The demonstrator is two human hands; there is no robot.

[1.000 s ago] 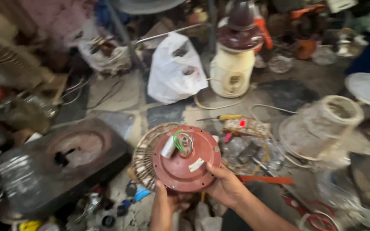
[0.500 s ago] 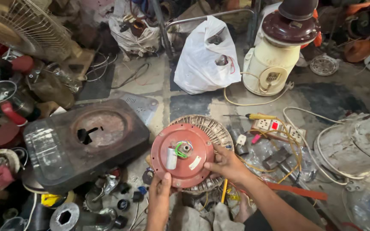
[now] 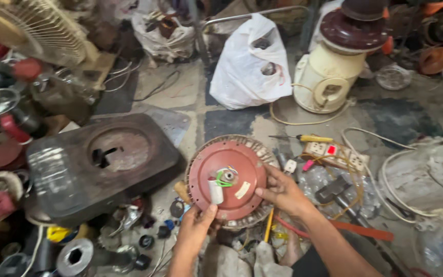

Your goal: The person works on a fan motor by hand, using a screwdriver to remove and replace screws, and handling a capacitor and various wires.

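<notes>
Red motor disc (image 3: 226, 179) flat face up, small capacitor (image 3: 215, 192) lengthwise toward wearer, both hands' grip pinching rim

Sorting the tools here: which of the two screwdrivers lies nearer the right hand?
The orange-handled screwdriver, which pokes out just under the right hand below the red motor disc. The yellow-handled screwdriver lies farther up, beside the power strip.

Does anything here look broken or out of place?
Yes. The round red motor cover, held between the left hand and right hand, has loose green and white wires sticking out at its centre. Beside it, the dark base has a jagged hole.
</notes>
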